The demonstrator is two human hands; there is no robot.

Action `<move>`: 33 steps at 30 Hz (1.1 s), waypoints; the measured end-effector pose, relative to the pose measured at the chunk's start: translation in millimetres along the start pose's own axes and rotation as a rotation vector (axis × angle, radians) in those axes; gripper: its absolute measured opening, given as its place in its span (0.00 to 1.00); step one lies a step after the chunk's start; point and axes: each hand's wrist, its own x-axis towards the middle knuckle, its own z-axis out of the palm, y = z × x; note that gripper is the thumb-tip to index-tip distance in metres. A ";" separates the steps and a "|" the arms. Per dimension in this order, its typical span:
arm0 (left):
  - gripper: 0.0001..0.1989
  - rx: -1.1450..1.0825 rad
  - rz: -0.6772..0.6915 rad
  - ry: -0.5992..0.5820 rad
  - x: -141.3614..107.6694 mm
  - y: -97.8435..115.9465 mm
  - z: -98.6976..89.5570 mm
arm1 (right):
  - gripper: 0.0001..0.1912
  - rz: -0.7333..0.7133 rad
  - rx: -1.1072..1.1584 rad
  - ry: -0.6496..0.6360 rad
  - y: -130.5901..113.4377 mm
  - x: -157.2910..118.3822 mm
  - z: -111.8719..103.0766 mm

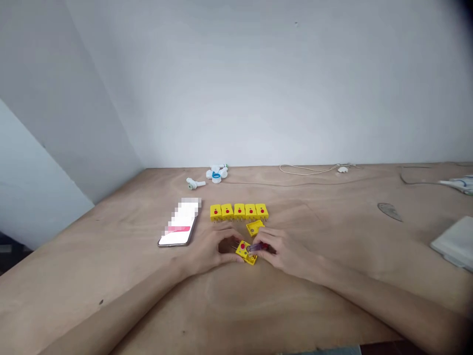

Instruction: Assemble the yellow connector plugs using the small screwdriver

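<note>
- Pinched in the left hand [209, 249], thumb and fingers curved narrowly round its edges: the opened yellow two-pin plug [244, 249], low over the wooden table [221, 308], thin pins pointing left toward the palm.
- Gripped closely in the right hand [281, 249]: a slim screwdriver-like tool [258, 247] with a purple and red handle, slanted across the right side of the opened plug.
- Chief danger, by judgement: skidding of the tip through too flat an angle, then scratching the plastic or jabbing the left thumb beside the opened plug.
- Could also turn within the left-hand pinch under twisting force, being held only by small edges.
- Cannot tell the exact seating of the tip, nor make out the smallest parts inside; likely to spill any loose ones if tilted.
- Lying just beyond the opened plug, close to the right fingertips: a loose yellow shell half [254, 228], easily nudged away by a knuckle.
- Farther beyond the opened plug: a row of five yellow plugs [239, 211] with red dots, liable to be knocked crooked by a forward slip.
- Left of the opened plug, near the left hand: a smartphone [181, 224], exposed only to a careless leftward sweep.
</note>
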 end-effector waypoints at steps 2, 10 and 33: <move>0.19 0.004 -0.010 -0.006 0.0 0.3 -0.1 | 0.03 -0.038 0.013 0.022 -2.5 0.6 -0.8; 0.19 0.029 -0.005 -0.007 0.1 -2.4 1.1 | 0.10 -0.111 0.037 -0.020 -10.8 -0.7 -5.8; 0.14 -0.043 0.029 -0.065 3.6 -3.7 1.2 | 0.02 0.023 0.150 -0.056 -1.3 -0.4 -1.1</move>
